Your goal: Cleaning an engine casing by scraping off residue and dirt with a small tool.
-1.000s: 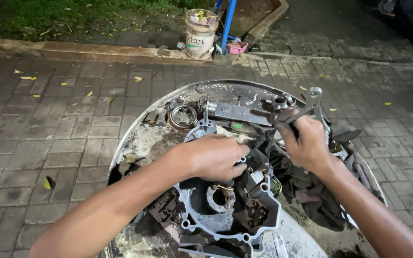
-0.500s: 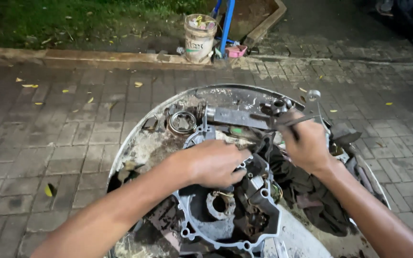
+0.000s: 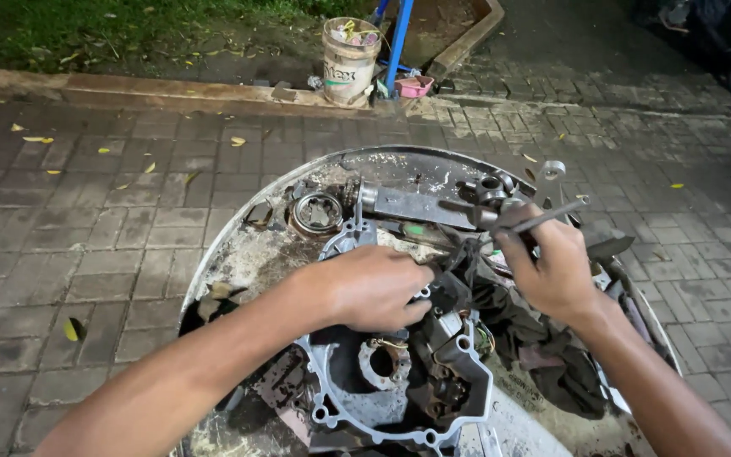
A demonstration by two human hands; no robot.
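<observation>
A grey metal engine case (image 3: 382, 398) lies in a round, dirty metal tray (image 3: 239, 245) on the pavement. My left hand (image 3: 374, 288) rests palm down on the upper part of the case, its fingers curled over it. My right hand (image 3: 552, 271) is closed around a thin metal tool (image 3: 543, 218) whose shaft points up to the right. It hovers above a dark greasy rag (image 3: 543, 355) at the tray's right side.
A steel bar (image 3: 416, 206), a round bearing-like part (image 3: 317, 211) and small sockets (image 3: 491, 186) lie at the tray's far side. A paint bucket (image 3: 349, 61), a blue pole (image 3: 398, 42) and a pink dish (image 3: 416, 85) stand by the curb. Brick paving surrounds the tray.
My right hand has turned the thin tool slightly and shifted a little toward the case. My left hand has stayed pressed on the case.
</observation>
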